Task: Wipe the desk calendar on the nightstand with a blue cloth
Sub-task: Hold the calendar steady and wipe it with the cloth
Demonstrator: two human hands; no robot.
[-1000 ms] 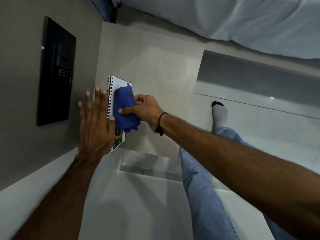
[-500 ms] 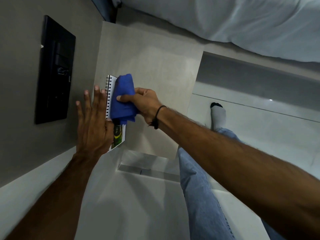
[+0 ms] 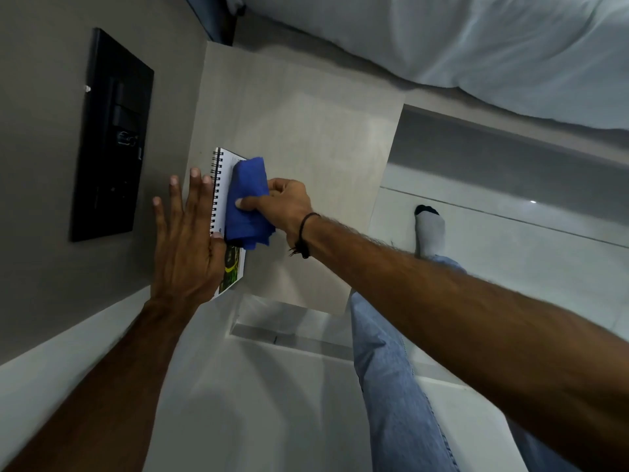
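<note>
bed [image 3: 476, 35]: top of frame, white bedding, runs along far side of the table.
table [image 3: 306, 137]: pale nightstand top between wall and bed; carries the calendar at its wall-side edge.
wall panel [image 3: 109, 137]: black, on grey wall, left of the table.
leg [image 3: 394, 386]: blue jeans, lower centre; white sock w/ dark toe [image 3: 429, 229] on floor right of the table.
left hand [image 3: 185, 243]: fingers spread flat, palm braced against the calendar's spiral edge, holding nothing.
right hand [image 3: 284, 204]: fingers curled, gripping the cloth, thumb on top; dark band at wrist.
blue cloth [image 3: 248, 202]: bunched, pressed on the calendar face, covers mid part.
desk calendar [image 3: 223, 178]: spiral-bound, white page, green pic at near end; near wall, between both hands.
</note>
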